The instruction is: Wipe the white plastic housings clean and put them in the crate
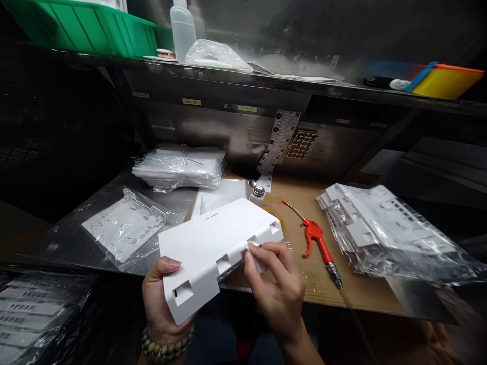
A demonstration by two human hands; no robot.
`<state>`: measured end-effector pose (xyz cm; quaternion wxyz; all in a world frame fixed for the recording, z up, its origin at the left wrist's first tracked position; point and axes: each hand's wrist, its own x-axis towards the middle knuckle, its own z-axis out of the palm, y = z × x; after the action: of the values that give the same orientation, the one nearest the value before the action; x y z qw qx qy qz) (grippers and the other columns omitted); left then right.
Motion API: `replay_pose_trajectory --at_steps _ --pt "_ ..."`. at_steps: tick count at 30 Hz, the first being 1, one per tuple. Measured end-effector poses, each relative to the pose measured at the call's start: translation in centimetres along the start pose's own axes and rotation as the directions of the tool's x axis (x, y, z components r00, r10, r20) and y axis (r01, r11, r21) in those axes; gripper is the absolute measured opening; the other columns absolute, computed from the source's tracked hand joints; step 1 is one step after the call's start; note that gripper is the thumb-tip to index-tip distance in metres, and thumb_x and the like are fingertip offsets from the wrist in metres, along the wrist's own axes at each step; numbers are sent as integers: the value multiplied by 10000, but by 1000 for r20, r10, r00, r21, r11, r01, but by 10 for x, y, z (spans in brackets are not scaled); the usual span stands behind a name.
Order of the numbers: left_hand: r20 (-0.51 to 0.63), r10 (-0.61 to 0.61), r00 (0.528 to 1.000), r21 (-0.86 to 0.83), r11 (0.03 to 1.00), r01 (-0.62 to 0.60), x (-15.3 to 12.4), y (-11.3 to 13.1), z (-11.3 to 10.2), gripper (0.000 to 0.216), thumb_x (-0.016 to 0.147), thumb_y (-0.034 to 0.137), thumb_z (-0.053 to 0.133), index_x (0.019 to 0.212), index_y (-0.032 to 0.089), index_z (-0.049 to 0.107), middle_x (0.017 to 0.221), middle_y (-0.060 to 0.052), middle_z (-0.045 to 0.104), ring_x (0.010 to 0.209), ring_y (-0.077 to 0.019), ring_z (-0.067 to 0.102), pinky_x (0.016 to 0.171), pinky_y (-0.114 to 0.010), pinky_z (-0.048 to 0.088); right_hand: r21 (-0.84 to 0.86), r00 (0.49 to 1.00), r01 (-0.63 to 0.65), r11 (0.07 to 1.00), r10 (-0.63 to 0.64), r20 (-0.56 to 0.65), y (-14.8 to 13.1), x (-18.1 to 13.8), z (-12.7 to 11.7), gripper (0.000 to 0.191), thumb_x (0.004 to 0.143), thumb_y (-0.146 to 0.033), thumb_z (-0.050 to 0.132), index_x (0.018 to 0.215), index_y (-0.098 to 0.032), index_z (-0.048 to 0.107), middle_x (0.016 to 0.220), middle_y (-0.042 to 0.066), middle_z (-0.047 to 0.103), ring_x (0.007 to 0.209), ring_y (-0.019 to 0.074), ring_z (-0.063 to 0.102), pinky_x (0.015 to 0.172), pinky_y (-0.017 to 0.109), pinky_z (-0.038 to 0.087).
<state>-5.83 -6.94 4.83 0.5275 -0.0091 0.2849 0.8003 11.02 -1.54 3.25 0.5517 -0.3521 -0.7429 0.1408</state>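
Note:
A white plastic casing (213,230) with a HUAWEI mark and several recesses along its near edge is held up above the bench, tilted. My left hand (163,294) grips its left end, thumb over the top face and the other fingers underneath. At the casing's near edge, right of centre, my right hand (279,284) is closed in a pinch. Something small and white shows at those fingertips, too hidden to name. To the right lies a red air blow gun (315,235) with its hose running toward me.
Bagged white plastic parts (380,228) lie on the right. A bagged white panel (125,225) and a stack of clear bags (180,167) are at left. Behind the casing stands a small metal-lidded pot (257,192). Overhead, a shelf (228,76) carries a green bin (91,30).

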Motion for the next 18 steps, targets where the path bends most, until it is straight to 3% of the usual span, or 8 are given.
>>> replay_pose_trajectory --at_steps 5,10,18 --pt "-43 23 999 42 999 -21 -3 -6 7 891 608 54 503 1485 204 491 1046 -65 813 998 -376 760 939 -601 595 63 997 66 996 -68 24 -11 -7 8 294 842 -10 712 1085 -174 732 892 55 656 770 155 636 703 301 579" --pt "-63 -8 998 11 1000 9 -3 -12 11 819 603 89 525 1416 174 565 1000 -77 812 1005 -388 754 949 -583 595 222 997 -16 975 0 74 -21 -11 2 302 843 -14 707 1080 -198 742 885 39 644 750 135 635 646 263 577" --pt "-126 16 992 -7 1000 -17 -4 -23 16 741 583 122 561 1319 154 646 976 -76 806 933 -366 768 970 -550 592 133 995 73 988 -81 63 -23 -17 12 323 836 18 704 1096 -174 722 882 60 671 741 151 653 677 292 600"
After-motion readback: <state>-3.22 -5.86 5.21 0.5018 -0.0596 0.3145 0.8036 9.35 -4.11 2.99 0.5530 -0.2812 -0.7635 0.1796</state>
